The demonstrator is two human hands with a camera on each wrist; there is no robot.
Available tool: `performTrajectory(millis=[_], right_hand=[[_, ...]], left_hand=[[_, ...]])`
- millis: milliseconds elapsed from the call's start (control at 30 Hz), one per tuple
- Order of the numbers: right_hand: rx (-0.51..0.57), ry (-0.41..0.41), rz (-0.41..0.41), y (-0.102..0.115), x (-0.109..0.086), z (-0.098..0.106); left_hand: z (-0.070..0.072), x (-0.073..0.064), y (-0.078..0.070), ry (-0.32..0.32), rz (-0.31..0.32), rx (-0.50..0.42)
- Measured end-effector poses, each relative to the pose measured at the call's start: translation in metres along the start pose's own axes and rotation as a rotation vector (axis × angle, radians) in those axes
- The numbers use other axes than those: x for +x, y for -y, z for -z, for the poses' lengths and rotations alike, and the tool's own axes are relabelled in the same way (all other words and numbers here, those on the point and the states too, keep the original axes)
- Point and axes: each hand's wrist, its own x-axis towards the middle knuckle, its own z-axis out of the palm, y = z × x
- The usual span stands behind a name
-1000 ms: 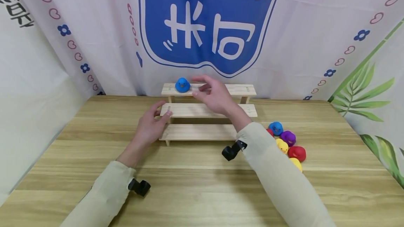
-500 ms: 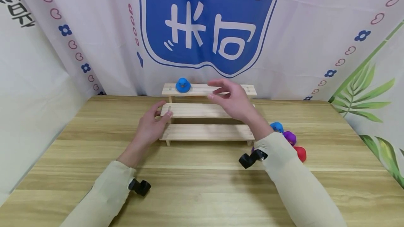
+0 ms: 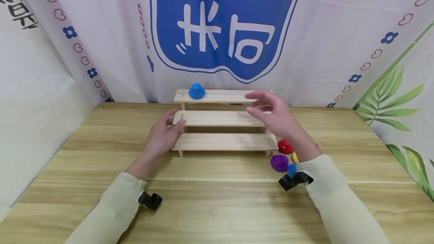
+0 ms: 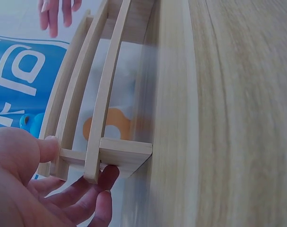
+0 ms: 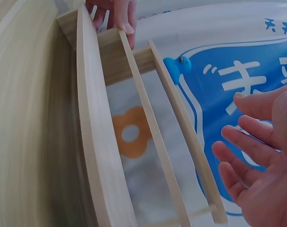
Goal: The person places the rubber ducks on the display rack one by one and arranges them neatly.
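Observation:
A three-step wooden display stand (image 3: 223, 142) stands at the back of the table. My left hand (image 3: 163, 132) grips its left end; in the left wrist view the thumb (image 4: 48, 148) lies on a board's edge with the fingers curled beneath. On the left part of the top step sits a blue rubber duck (image 3: 196, 91), also seen past the boards in the right wrist view. My right hand (image 3: 276, 112) hovers near the stand's right end, holding nothing, its fingers (image 5: 249, 132) loosely bent and spread.
Right of the stand lie several rubber ducks: a red one (image 3: 285, 146), a purple one (image 3: 279, 163), a blue one (image 3: 292, 170) and a yellow one (image 3: 294, 157). My right forearm partly hides the group. A printed curtain (image 3: 315, 48) hangs close behind the stand.
My right hand has moved right along the stand, away from the blue duck on the top step. The left hand and that duck have stayed put.

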Motion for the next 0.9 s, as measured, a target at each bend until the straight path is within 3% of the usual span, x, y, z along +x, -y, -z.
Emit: performTrajectory(millis=[500,900], right_hand=[[-0.08,-0.031,-0.022,-0.025,-0.026,0.032],[-0.074,-0.062,-0.132,-0.059,-0.046,0.056]], left_hand=[[0.002,0.001,0.0,-0.003,0.004,0.01],[0.0,0.001,0.0,0.004,-0.006,0.015]])
